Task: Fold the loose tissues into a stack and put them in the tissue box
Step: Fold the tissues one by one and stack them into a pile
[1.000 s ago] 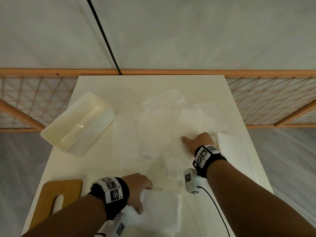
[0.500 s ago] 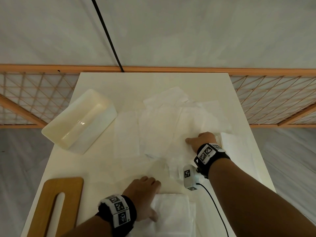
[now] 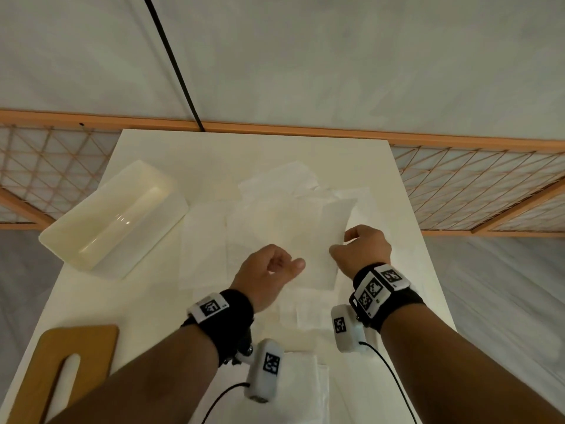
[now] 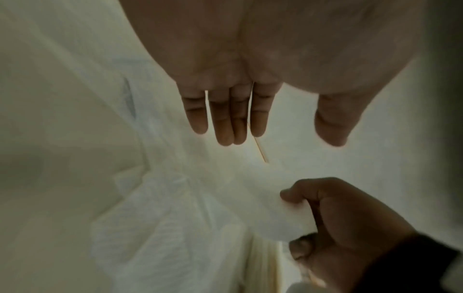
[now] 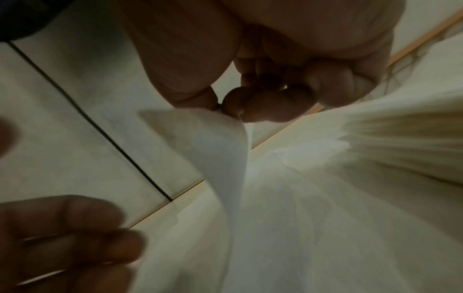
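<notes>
Only wrist views show right hand apparently pinching tissue.

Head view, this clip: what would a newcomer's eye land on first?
Probably the right hand, right of centre, pinching one edge of a white tissue and lifting it off the loose tissues spread over the middle of the table. The left hand hovers beside it, fingers straight and holding nothing. At the left edge the cream tissue box sits open and empty, with a wooden lid lying nearer the person.
</notes>
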`<state>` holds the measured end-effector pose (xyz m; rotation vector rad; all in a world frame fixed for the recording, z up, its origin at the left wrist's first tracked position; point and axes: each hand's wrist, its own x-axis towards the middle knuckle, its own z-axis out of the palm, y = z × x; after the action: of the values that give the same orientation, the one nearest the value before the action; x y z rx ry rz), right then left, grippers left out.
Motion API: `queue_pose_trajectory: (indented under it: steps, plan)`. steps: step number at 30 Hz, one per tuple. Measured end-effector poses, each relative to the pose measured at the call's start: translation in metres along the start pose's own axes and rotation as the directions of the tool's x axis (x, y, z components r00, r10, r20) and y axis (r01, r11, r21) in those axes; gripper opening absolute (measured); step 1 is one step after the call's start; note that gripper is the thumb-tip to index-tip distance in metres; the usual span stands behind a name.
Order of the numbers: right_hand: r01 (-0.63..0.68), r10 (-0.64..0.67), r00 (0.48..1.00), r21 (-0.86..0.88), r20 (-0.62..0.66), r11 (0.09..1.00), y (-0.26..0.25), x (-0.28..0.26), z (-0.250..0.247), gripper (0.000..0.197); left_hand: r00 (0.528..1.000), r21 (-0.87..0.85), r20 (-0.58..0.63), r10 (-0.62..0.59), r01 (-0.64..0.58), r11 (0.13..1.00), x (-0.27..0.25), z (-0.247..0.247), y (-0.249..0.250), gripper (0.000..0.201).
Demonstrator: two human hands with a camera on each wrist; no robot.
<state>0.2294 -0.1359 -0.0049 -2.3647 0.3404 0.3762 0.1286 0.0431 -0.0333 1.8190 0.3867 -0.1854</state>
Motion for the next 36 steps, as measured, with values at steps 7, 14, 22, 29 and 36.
queue_pose_trajectory:
  steps: [7, 14, 22, 29, 36]
  plan:
    - [-0.004, -0.099, 0.958, 0.356, 0.27, 0.934, -0.006, -0.002, 0.04, 0.014, 0.939, -0.43, 0.004, -0.343, 0.311, 0.847, 0.025, 0.009, 0.009, 0.062]
    - [-0.175, 0.17, 0.971, 0.016, 0.169, 0.984, 0.012, 0.02, 0.06, 0.05, 0.914, 0.001, -0.235, -0.331, 0.341, 0.94, 0.046, 0.004, -0.032, 0.054]
    - [-0.156, 0.101, 0.954, 0.178, 0.283, 0.972, -0.008, 0.019, 0.062, 0.027, 0.935, 0.172, -0.247, -0.256, 0.302, 0.938, 0.042, -0.004, -0.021, 0.045]
    - [-0.382, -0.127, 0.68, 0.497, 0.722, 0.779, 0.002, -0.028, 0.05, 0.043, 0.887, -0.412, 0.283, -0.364, 0.456, 0.789, 0.023, -0.021, -0.002, 0.038]
    - [-0.261, 0.148, 0.938, 0.361, 0.312, 0.895, 0.02, -0.003, 0.03, 0.047, 0.808, 0.041, 0.551, -0.209, 0.223, 0.974, -0.015, -0.053, -0.025, 0.026]
